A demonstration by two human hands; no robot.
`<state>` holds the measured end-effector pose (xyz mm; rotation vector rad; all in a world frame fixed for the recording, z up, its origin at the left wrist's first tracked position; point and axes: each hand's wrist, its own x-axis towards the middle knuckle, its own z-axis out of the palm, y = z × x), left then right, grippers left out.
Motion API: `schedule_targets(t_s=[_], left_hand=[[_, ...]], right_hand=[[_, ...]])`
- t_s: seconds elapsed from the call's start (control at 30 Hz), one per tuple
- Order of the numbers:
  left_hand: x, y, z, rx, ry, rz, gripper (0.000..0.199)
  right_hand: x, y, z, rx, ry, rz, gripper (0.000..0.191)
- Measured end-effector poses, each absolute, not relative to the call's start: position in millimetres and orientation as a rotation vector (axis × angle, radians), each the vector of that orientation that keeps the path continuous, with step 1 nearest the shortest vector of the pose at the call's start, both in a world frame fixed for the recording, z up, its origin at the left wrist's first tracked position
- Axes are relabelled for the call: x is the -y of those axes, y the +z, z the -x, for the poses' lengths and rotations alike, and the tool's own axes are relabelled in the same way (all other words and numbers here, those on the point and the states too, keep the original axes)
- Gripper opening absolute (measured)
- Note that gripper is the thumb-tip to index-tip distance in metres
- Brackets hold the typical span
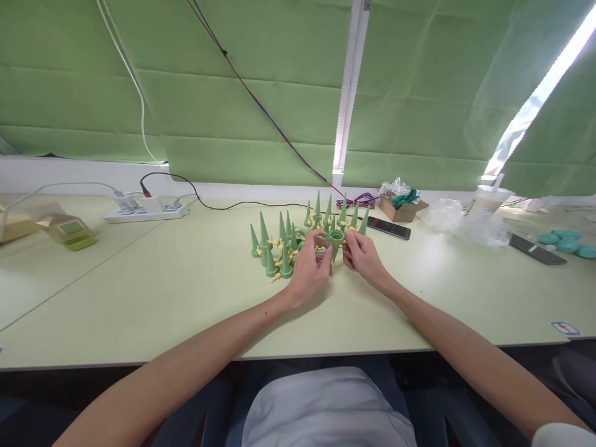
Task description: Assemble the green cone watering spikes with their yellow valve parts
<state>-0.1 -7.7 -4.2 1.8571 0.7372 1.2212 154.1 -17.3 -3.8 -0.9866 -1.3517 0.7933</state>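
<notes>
The person's left hand (311, 268) and right hand (366, 256) are gripping an upturned green cone (336, 236) between them, seemingly unfinished, while upright cones (271, 266) with yellow pieces (276, 278), apparently done, are standing left of the grip and just beyond it.

Pale creased top (328, 406), white right sleeve (559, 436), bare forearms (205, 347), small dark spot (266, 313) on left forearm

Cones (263, 233): matt plastic; tabletop (186, 298): smooth, faintly glossy.
</notes>
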Motion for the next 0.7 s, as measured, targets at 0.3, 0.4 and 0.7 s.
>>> schedule_targets(t_s=[0.3,0.4,0.7], left_hand=[[1.5,-3.4,0.9,-0.636,1.048,-1.555,0.061],[0.8,-2.1,1.2,-0.648,0.991,-1.493,0.067],[6.1,-2.0,3.1,-0.691,0.995,-1.572,0.063]], right_hand=[[20.2,-2.1,-154.6,1.414,0.703,0.961,0.050],[22.9,-1.8,-153.6,1.473,0.697,0.953,0.050],[25.3,-1.0,-153.3,1.508,0.675,0.986,0.050]])
